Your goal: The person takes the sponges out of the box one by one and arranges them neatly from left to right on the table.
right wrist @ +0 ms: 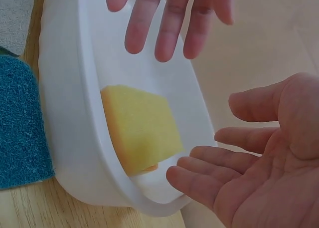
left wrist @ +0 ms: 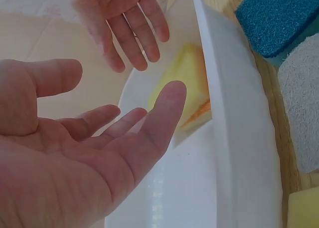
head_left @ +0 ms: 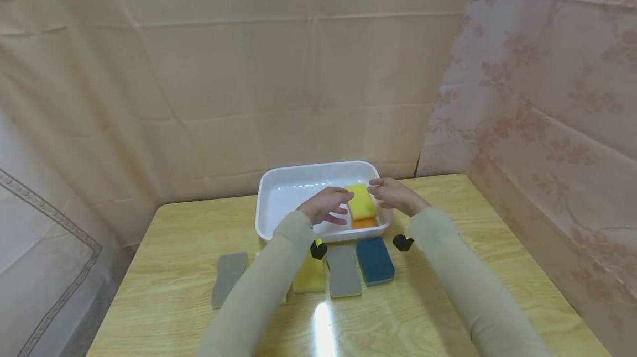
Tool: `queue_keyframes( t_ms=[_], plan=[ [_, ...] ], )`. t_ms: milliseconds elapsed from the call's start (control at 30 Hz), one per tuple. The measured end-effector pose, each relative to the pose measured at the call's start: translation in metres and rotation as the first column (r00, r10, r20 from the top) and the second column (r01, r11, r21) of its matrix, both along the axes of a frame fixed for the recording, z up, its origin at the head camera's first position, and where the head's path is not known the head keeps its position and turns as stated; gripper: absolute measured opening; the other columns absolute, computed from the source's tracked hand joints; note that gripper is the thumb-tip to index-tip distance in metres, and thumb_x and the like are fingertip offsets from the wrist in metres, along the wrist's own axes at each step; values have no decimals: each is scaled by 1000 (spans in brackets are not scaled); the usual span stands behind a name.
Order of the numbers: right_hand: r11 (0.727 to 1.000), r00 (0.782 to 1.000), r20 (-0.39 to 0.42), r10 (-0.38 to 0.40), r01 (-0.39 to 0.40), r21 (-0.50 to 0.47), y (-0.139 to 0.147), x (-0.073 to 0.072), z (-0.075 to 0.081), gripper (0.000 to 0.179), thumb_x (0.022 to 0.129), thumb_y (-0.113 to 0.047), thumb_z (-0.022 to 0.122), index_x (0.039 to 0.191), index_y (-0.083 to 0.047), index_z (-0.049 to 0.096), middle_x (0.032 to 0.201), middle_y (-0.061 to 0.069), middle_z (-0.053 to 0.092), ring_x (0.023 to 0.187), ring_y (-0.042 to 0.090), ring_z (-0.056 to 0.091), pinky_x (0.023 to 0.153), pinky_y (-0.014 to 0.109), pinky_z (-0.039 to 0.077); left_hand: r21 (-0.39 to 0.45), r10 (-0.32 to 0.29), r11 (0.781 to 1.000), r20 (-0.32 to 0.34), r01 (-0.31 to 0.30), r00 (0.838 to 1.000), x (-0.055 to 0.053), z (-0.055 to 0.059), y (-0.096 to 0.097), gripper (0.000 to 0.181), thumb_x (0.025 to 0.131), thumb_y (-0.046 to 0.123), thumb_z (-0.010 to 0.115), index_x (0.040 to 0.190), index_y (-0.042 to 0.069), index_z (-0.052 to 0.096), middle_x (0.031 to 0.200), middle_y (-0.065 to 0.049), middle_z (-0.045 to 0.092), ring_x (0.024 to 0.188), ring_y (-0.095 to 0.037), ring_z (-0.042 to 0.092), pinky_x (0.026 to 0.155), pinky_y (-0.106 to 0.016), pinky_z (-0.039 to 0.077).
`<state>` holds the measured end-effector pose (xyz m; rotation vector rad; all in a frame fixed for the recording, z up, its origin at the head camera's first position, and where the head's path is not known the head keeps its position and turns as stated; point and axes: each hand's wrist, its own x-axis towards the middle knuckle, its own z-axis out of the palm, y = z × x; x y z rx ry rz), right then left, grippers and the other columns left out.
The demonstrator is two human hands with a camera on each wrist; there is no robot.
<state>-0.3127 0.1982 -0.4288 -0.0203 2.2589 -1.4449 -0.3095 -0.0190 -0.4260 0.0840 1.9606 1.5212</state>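
Observation:
A yellow sponge lies in the right end of a white tray, with an orange layer or sponge showing beneath it. Over the tray, to the left of the sponge, hovers my left hand, fingers loosely spread and holding nothing. My right hand is on the sponge's other side, above the tray's right rim, likewise holding nothing. Both palms face each other across the sponge. In the right wrist view the fingers of both hands stand apart from the yellow sponge.
In front of the tray, on the wooden table, a row of sponges lies: a grey one at left, a yellow one, another grey one and a dark blue one. My left sleeve partly covers the row. A beige curtain hangs behind.

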Motion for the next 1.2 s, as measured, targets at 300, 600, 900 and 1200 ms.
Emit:
queue_keyframes(
  t_ms=[300,600,900,1200],
  plan=[
    [999,1000,10,-5,6,-45,-3,-1,-6,65,110,-34,41,156,8,22,163,26,21,149,47,18,118,56,25,36,86,995,56,-88,995,-11,-10,4,68,105,44,50,156,2,32,155,-26,38,137,-45,44,94,-44,56],
    [991,997,59,-54,61,-121,-11,-3,-12,70,111,-43,27,158,7,14,165,27,9,150,49,5,120,59,14,68,148,986,84,-154,985,-15,-13,8,90,100,72,30,161,7,21,156,-28,35,138,-48,40,101,-52,50],
    [994,996,73,-47,54,-100,-15,-4,-14,73,110,-50,26,159,3,19,167,24,7,153,42,1,120,62,10,91,132,986,83,-140,988,-14,-16,11,107,92,83,24,159,0,24,158,-27,33,141,-48,35,105,-58,45],
    [988,997,70,-42,52,-148,-15,-3,-19,79,108,-57,24,158,5,19,167,23,5,153,41,2,121,59,11,82,128,987,81,-135,988,-13,-17,15,103,94,80,27,155,-3,31,154,-26,38,137,-45,43,102,-52,50]
  ],
)
